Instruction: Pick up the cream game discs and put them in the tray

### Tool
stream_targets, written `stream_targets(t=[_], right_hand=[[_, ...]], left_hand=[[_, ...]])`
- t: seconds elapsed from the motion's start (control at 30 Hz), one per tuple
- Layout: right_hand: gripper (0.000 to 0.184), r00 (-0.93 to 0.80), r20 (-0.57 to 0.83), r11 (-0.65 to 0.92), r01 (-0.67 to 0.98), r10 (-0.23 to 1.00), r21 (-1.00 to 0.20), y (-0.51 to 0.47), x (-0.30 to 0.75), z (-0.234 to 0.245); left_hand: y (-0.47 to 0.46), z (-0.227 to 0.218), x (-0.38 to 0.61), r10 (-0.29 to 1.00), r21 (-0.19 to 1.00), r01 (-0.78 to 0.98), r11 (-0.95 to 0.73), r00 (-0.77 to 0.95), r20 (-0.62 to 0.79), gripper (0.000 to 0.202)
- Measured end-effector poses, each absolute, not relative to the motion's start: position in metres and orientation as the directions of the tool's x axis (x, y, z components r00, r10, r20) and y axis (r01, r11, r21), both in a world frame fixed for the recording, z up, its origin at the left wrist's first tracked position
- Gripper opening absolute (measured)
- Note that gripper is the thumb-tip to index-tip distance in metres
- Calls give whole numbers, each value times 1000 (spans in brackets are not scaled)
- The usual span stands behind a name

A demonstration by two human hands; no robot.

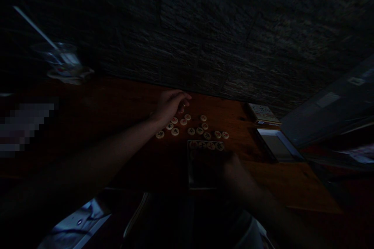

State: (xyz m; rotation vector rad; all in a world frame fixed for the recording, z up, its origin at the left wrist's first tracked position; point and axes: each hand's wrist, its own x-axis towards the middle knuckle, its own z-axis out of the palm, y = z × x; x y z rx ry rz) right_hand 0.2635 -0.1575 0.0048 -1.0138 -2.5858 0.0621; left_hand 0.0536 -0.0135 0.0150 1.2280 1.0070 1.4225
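Note:
My left hand point(173, 104) reaches over the far part of the wooden table, its fingers curled inward and pinched together. Whether a piece is in them I cannot make out. Under and beside it lie several round xiangqi pieces point(175, 131) with red or black characters. Nearer to me is a shallow box tray point(189, 171) with a row of xiangqi pieces point(210, 146) along its far side. At the tray's right side is my right hand point(232, 167), deep in shadow, with its fingers hidden in the dark.
A plastic cup point(64, 60) with a straw stands at the far left. On the right are a small printed box point(263, 114) and an open box lid point(288, 146). A dark stone wall point(187, 39) rises behind the table point(280, 181). The scene is very dim.

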Motion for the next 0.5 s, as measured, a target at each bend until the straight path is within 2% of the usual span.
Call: stream_targets(t=[0.5], right_hand=[[46,-672,342,748,637,657,-184,-156,263,5]], left_hand=[[-14,15,53,979,967,-155,-204,-30,201,18]])
